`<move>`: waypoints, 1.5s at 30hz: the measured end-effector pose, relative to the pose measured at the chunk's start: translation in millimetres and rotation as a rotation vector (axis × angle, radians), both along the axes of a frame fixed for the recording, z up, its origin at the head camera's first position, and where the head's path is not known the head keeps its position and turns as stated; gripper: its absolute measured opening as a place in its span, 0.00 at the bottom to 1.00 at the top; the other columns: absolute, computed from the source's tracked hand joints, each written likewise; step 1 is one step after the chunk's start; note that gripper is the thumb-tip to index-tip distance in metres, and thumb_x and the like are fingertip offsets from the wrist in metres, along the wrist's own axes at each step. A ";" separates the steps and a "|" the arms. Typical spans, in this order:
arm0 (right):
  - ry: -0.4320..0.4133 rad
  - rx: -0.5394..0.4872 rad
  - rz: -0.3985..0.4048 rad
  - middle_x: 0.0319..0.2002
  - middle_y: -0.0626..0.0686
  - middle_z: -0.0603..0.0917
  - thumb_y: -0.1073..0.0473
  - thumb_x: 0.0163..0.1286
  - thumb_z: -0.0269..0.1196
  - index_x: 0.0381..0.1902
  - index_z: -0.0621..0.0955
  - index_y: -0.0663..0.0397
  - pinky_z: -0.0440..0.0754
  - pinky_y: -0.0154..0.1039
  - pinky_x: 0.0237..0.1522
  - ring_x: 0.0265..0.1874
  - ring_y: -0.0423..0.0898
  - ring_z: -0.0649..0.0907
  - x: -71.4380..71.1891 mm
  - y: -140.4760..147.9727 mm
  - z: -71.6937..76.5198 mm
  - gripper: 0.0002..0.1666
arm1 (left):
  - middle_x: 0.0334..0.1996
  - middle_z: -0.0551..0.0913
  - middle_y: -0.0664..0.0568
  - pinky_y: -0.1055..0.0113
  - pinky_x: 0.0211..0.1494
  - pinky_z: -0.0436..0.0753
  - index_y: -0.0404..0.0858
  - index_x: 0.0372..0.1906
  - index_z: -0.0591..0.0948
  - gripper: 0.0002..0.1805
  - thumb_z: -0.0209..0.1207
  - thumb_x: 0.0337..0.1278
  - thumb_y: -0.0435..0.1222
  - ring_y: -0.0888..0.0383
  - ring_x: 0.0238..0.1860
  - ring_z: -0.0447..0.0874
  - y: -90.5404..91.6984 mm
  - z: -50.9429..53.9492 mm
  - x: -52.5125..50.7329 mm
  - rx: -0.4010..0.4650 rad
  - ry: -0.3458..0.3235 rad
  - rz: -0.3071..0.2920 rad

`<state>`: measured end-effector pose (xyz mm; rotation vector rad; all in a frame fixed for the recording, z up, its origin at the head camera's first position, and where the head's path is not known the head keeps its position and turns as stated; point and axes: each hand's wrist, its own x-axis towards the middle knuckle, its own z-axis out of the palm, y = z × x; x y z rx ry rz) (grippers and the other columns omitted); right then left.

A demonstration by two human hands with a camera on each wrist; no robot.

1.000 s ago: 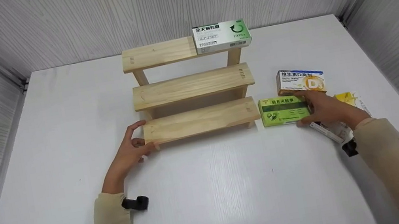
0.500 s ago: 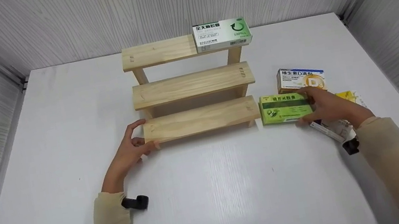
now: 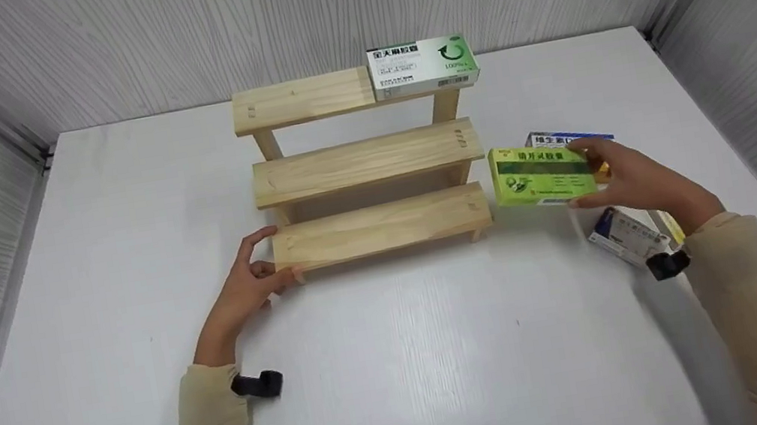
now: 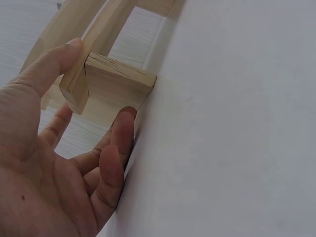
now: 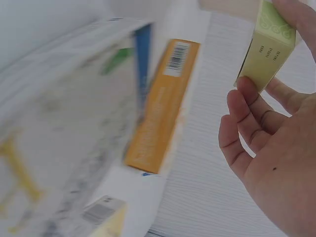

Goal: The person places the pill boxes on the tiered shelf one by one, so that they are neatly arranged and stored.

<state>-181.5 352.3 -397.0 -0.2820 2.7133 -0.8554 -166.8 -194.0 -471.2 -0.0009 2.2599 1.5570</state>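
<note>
Hanging above the tabletop (image 3: 410,367), the green capsule box (image 3: 541,175) is now held beside the right end of the three-tier wooden rack (image 3: 367,162), having been lifted within the last second from beside the lowest tier. It is pinched at its right end between the thumb and fingers of the right hand (image 3: 635,179); the work is thus judged to have passed from grasping to carrying. The lowest tier's left end is still gripped between thumb and index finger by the left hand (image 3: 240,295). By the lift, the dark-ended white carton (image 3: 629,235) is better exposed, while the vitamin D3 box (image 3: 568,135) is now largely covered. A yellow-edged carton (image 3: 671,227) is mostly hidden by the right forearm. In the right wrist view, the near carton (image 5: 74,123) is too blurred to be read.
</note>
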 end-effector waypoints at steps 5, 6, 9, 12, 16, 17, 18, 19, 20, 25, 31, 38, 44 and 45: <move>0.063 0.008 0.009 0.54 0.62 0.71 0.51 0.59 0.71 0.72 0.59 0.57 0.68 0.47 0.46 0.48 0.52 0.69 -2.6 -5.7 16.3 0.50 | 0.32 0.77 0.54 0.68 0.26 0.69 0.59 0.73 0.54 0.45 0.67 0.55 0.47 0.58 0.31 0.73 -0.3 -1.4 -0.8 0.000 -0.007 -0.003; 0.069 0.008 0.008 0.55 0.61 0.71 0.51 0.59 0.71 0.72 0.59 0.57 0.67 0.47 0.46 0.49 0.52 0.69 -3.1 -7.1 19.4 0.50 | 0.32 0.77 0.54 0.68 0.27 0.69 0.59 0.73 0.54 0.45 0.67 0.55 0.47 0.58 0.31 0.73 -0.4 -1.2 -1.1 -0.005 -0.004 -0.005; 0.071 0.000 -0.012 0.56 0.61 0.71 0.50 0.58 0.72 0.73 0.59 0.54 0.67 0.47 0.47 0.49 0.52 0.69 -4.2 -10.7 27.8 0.51 | 0.32 0.77 0.53 0.68 0.27 0.69 0.59 0.73 0.53 0.45 0.67 0.54 0.48 0.58 0.31 0.73 -0.8 -1.3 -2.4 -0.019 0.008 -0.009; 0.078 -0.019 -0.027 0.57 0.61 0.70 0.51 0.58 0.72 0.73 0.59 0.52 0.67 0.44 0.47 0.49 0.51 0.68 -5.6 -14.3 36.2 0.50 | 0.33 0.77 0.52 0.68 0.28 0.69 0.59 0.73 0.54 0.45 0.67 0.54 0.49 0.57 0.32 0.74 -0.5 -1.8 -3.0 -0.032 0.016 -0.009; 0.126 -0.047 -0.024 0.56 0.59 0.71 0.55 0.58 0.72 0.72 0.60 0.53 0.65 0.39 0.47 0.49 0.47 0.67 -9.5 -20.3 46.1 0.48 | 0.34 0.78 0.51 0.68 0.28 0.70 0.59 0.72 0.54 0.45 0.67 0.53 0.50 0.57 0.32 0.74 -0.5 -3.4 -2.3 -0.029 0.012 -0.008; 0.140 -0.052 -0.021 0.55 0.58 0.71 0.56 0.58 0.72 0.72 0.60 0.53 0.65 0.39 0.48 0.49 0.46 0.67 -11.2 -22.5 48.4 0.49 | 0.34 0.78 0.51 0.68 0.28 0.70 0.59 0.72 0.55 0.45 0.67 0.53 0.50 0.58 0.32 0.74 -0.7 -3.5 -1.8 -0.027 0.010 -0.005; 0.155 -0.050 -0.017 0.55 0.58 0.71 0.56 0.58 0.72 0.72 0.60 0.53 0.64 0.39 0.49 0.49 0.46 0.66 -12.8 -24.9 51.0 0.49 | 0.34 0.78 0.51 0.68 0.28 0.70 0.59 0.72 0.55 0.45 0.68 0.52 0.51 0.58 0.32 0.74 -1.0 -3.8 -1.3 -0.024 0.009 -0.002; 0.167 -0.055 -0.012 0.55 0.58 0.71 0.56 0.57 0.72 0.72 0.60 0.53 0.63 0.40 0.49 0.49 0.46 0.66 -14.4 -27.4 54.0 0.49 | 0.35 0.78 0.51 0.68 0.28 0.70 0.59 0.72 0.55 0.45 0.68 0.52 0.51 0.58 0.32 0.74 -1.2 -3.9 -1.0 -0.020 0.008 -0.001; 0.180 -0.053 -0.007 0.56 0.58 0.71 0.56 0.57 0.73 0.72 0.60 0.53 0.63 0.41 0.50 0.50 0.46 0.66 -16.2 -30.0 56.8 0.49 | 0.35 0.78 0.51 0.68 0.28 0.70 0.60 0.71 0.55 0.45 0.68 0.51 0.51 0.58 0.32 0.74 -1.4 -3.9 -0.7 -0.018 0.006 0.002; 0.238 -0.049 0.030 0.57 0.58 0.71 0.57 0.56 0.73 0.72 0.60 0.53 0.63 0.37 0.48 0.50 0.46 0.67 -26.2 -43.3 71.5 0.50 | 0.35 0.77 0.51 0.68 0.28 0.70 0.59 0.72 0.55 0.45 0.68 0.51 0.50 0.58 0.32 0.74 -1.4 -3.9 -2.0 -0.017 0.012 -0.001; 0.254 -0.054 0.059 0.58 0.61 0.70 0.58 0.56 0.72 0.72 0.60 0.55 0.64 0.44 0.50 0.52 0.51 0.68 -38.1 -64.7 88.1 0.50 | 0.34 0.77 0.52 0.69 0.26 0.68 0.59 0.72 0.54 0.44 0.67 0.55 0.46 0.58 0.32 0.73 -1.0 -4.8 -3.6 -0.005 -0.002 -0.005; 0.257 -0.050 0.080 0.59 0.61 0.69 0.55 0.56 0.73 0.72 0.59 0.56 0.65 0.49 0.50 0.54 0.54 0.67 -52.2 -91.6 99.0 0.51 | 0.35 0.77 0.51 0.68 0.28 0.70 0.54 0.73 0.54 0.44 0.66 0.56 0.43 0.56 0.33 0.74 3.0 12.5 1.7 -0.011 -0.029 -0.001; 0.239 -0.058 0.092 0.59 0.60 0.69 0.55 0.56 0.73 0.72 0.59 0.58 0.66 0.50 0.53 0.55 0.53 0.68 -63.0 -110.1 99.2 0.52 | 0.37 0.78 0.49 0.67 0.29 0.70 0.50 0.74 0.54 0.43 0.64 0.58 0.42 0.57 0.34 0.74 5.3 25.0 6.1 -0.014 -0.017 -0.024; 0.230 -0.056 0.092 0.59 0.61 0.69 0.55 0.56 0.73 0.72 0.59 0.58 0.66 0.51 0.55 0.55 0.54 0.69 -64.5 -113.2 98.9 0.52 | 0.37 0.78 0.49 0.67 0.29 0.70 0.50 0.74 0.53 0.43 0.64 0.58 0.43 0.57 0.34 0.74 4.5 22.2 4.9 -0.018 -0.015 -0.026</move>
